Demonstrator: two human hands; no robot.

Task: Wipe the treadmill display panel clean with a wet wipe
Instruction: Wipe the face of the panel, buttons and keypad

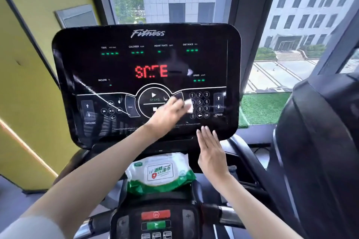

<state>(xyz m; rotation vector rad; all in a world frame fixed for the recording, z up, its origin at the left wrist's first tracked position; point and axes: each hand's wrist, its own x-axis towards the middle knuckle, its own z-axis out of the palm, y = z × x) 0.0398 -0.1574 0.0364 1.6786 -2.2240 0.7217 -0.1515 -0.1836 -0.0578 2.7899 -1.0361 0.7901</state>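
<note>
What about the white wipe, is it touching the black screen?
Touching. The head view shows the wet wipe lying flat on the display panel, held by the left hand, covering some keypad numbers.

A white wet wipe (pixel 189 105) lies pressed against the glossy black, lit display panel (pixel 116 68).
</note>
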